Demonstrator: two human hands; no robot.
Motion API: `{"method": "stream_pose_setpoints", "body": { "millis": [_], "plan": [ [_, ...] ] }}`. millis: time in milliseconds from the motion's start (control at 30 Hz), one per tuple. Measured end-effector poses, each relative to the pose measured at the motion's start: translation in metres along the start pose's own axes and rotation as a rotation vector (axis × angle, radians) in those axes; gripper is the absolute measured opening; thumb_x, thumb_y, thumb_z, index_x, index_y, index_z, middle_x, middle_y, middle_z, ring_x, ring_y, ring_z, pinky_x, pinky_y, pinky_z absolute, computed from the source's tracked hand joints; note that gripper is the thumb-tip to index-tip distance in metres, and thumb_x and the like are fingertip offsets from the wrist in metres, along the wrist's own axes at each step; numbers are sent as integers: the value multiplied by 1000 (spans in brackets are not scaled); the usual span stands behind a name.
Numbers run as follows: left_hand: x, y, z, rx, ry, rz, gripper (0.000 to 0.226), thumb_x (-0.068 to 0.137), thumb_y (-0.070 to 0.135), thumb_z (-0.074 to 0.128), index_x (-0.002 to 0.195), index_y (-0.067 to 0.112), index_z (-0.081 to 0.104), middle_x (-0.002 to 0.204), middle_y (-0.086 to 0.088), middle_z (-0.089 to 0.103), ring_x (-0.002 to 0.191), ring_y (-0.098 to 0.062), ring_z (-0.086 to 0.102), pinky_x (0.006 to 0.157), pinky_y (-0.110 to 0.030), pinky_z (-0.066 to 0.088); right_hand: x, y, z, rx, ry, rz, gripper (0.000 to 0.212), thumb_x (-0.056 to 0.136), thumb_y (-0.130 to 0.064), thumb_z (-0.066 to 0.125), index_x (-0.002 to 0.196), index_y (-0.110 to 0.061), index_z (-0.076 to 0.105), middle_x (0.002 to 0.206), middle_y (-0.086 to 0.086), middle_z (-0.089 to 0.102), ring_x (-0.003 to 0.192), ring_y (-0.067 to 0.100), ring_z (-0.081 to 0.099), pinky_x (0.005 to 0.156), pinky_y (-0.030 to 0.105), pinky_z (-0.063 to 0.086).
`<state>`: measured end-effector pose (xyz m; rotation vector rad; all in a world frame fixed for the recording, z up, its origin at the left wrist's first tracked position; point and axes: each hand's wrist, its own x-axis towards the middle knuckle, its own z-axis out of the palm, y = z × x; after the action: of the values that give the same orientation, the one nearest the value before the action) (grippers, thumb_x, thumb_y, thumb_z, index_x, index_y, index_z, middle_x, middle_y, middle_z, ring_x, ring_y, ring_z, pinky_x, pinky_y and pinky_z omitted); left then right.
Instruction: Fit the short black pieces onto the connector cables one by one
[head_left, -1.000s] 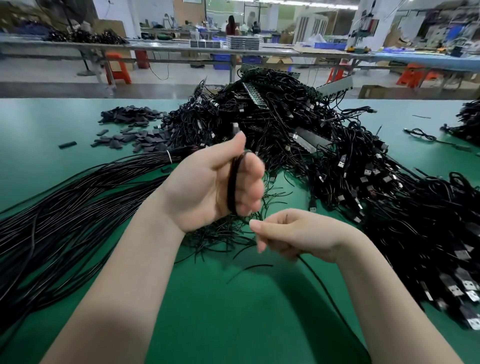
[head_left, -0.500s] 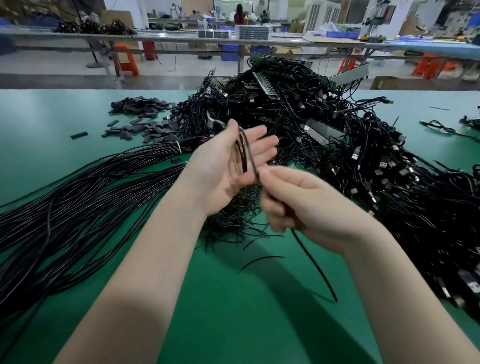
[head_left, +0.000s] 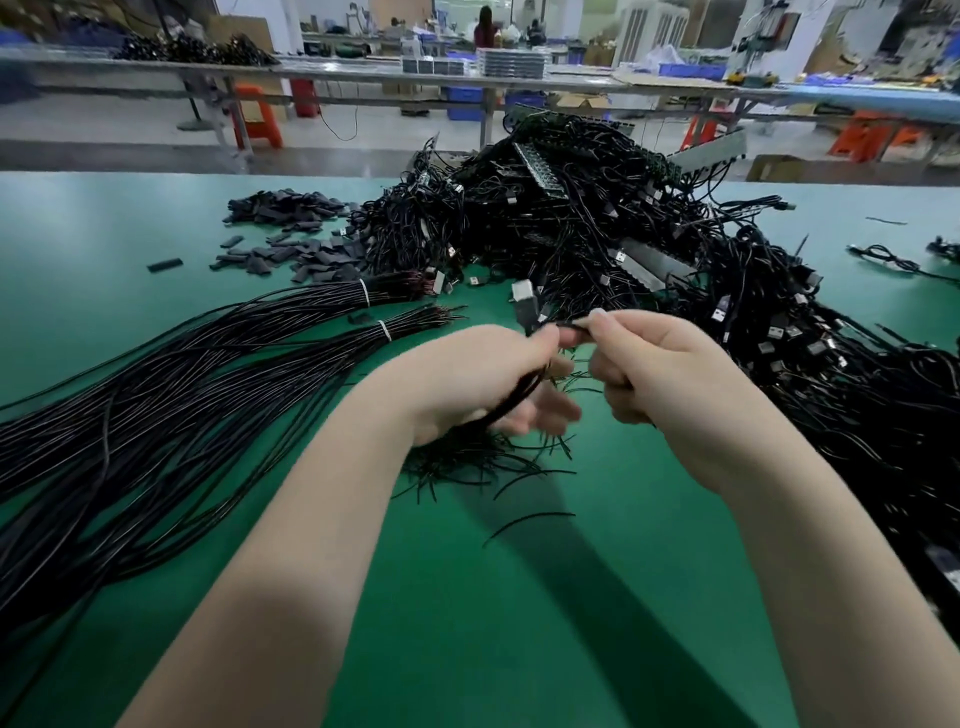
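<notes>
My left hand (head_left: 493, 379) grips a black connector cable (head_left: 524, 312) just below its silver USB plug, which points up; the cable runs down through the palm. My right hand (head_left: 660, 374) pinches the same cable close beside the left thumb, at a short dark stretch between the two hands. Whether that stretch is a black piece I cannot tell. Loose short black pieces (head_left: 296, 244) lie in a heap at the back left of the green table (head_left: 467, 623).
A big tangled heap of USB cables (head_left: 649, 249) fills the middle and right. Tied bundles of long black wires (head_left: 171, 389) spread across the left. Thin black offcuts (head_left: 483, 462) lie under my hands. Other workbenches and orange stools stand behind.
My left hand has turned palm-down and closed round the cable, and the plug now sticks up. My right hand has risen and moved to pinch the cable beside it.
</notes>
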<state>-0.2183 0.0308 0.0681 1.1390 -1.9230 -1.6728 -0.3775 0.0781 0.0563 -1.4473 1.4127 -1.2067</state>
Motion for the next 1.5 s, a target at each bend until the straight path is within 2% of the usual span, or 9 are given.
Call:
{"method": "stream_pose_setpoints", "body": {
  "millis": [100, 233, 467, 633, 833, 1067, 1233, 1367, 1500],
  "plan": [
    [6, 2, 0, -402, 183, 115, 41, 106, 37, 36, 108, 9, 66, 98, -7, 75, 90, -16, 70, 92, -35, 56, -7, -14, 15, 79, -52, -135, 27, 103, -16, 41, 111, -21, 66, 57, -7, 46, 48, 5, 36, 44, 17, 32],
    [4, 10, 2, -737, 251, 236, 46, 106, 36, 31, 111, 5, 65, 108, -11, 74, 91, -17, 70, 75, -26, 58, -7, -12, 22, -61, 75, -190, 26, 102, -23, 44, 87, -11, 62, 57, -2, 54, 49, 12, 46, 50, 25, 39],
    [2, 13, -1, -1044, 311, 341, 37, 106, 32, 35, 85, 16, 60, 66, 6, 66, 61, -8, 65, 58, -21, 53, -5, 0, 23, -162, -202, 11, 31, 101, -32, 47, 81, -20, 69, 59, -5, 61, 55, 13, 55, 63, 32, 49],
    [5, 9, 7, -821, 262, 257, 38, 106, 35, 34, 75, 20, 48, 54, 11, 48, 50, -6, 50, 55, -20, 46, -5, 2, 22, -103, -217, -32, 16, 93, -40, 57, 104, -30, 61, 90, 2, 72, 79, 13, 63, 73, 31, 52],
    [3, 11, 18, -716, 78, 215, 40, 105, 35, 34, 73, 17, 49, 66, 4, 64, 65, -10, 65, 66, -21, 56, -3, 3, 26, 23, -98, -60, 27, 93, -34, 58, 101, -8, 60, 74, 2, 61, 65, 11, 59, 73, 38, 57],
    [0, 2, 7, -88, 325, 224, 43, 103, 38, 43, 66, 24, 60, 78, 4, 62, 81, -16, 56, 85, -37, 47, -7, 4, 34, -106, -147, -72, 16, 98, -30, 52, 105, -16, 52, 75, 2, 55, 56, 7, 60, 58, 26, 53],
    [5, -1, 16, 71, 373, 137, 52, 101, 44, 43, 57, 28, 65, 56, 16, 59, 66, -11, 53, 65, -28, 41, -11, 13, 50, -200, -88, -92, 17, 100, -26, 42, 117, -26, 43, 62, -13, 44, 44, 2, 43, 51, 38, 54],
    [-2, -8, 6, 53, 264, -23, 41, 98, 49, 47, 85, 22, 74, 73, 9, 67, 56, -4, 58, 54, -19, 48, -16, 26, 33, -328, -145, -10, 14, 104, -33, 36, 100, -31, 49, 57, -13, 52, 43, 0, 45, 44, 21, 44],
    [-15, -28, -10, 575, 534, 261, 39, 92, 46, 59, 128, 30, 57, 120, 15, 64, 102, 8, 60, 93, -24, 49, -21, 37, 2, 58, -160, 381, 26, 105, -28, 34, 89, -15, 48, 54, -8, 28, 41, 8, 24, 38, 20, 24]
  ]
}}
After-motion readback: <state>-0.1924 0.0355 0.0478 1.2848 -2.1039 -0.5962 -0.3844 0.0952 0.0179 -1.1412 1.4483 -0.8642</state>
